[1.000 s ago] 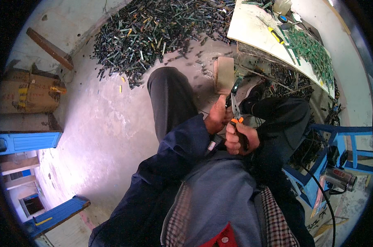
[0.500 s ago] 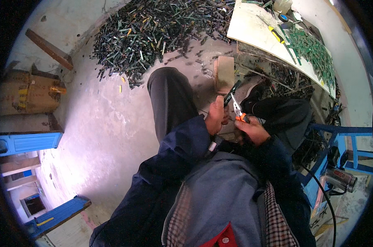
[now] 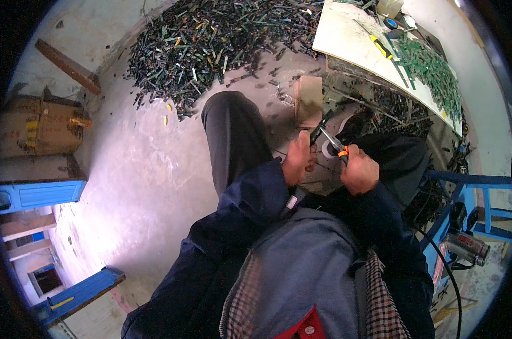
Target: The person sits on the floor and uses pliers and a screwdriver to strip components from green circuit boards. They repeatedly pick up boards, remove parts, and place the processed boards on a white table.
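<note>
My left hand (image 3: 297, 159) is closed around a narrow dark strip (image 3: 322, 125), whose far end juts up past the thumb. To its right, my right hand (image 3: 360, 170) grips a pair of pliers (image 3: 333, 141) with orange-and-black handles. The metal jaws slant up and left, their tips at or close to the strip; whether they touch it I cannot tell. Both hands are between my bent knees. Just beyond them a tan wooden block (image 3: 308, 101) rests on the floor. My fingers hide the lower part of the strip.
A large heap of dark strips (image 3: 211, 48) covers the floor ahead. At the right, a white board (image 3: 346, 34) bears a pile of green strips (image 3: 428, 70) and a yellow-handled tool (image 3: 381, 47). A blue frame (image 3: 465, 176) and a metal heat gun (image 3: 468, 247) are at my right.
My right hand has shifted right with the pliers, which now lean more to the left. My left hand stays nearly in place, and the strip's far end is slightly lower.
</note>
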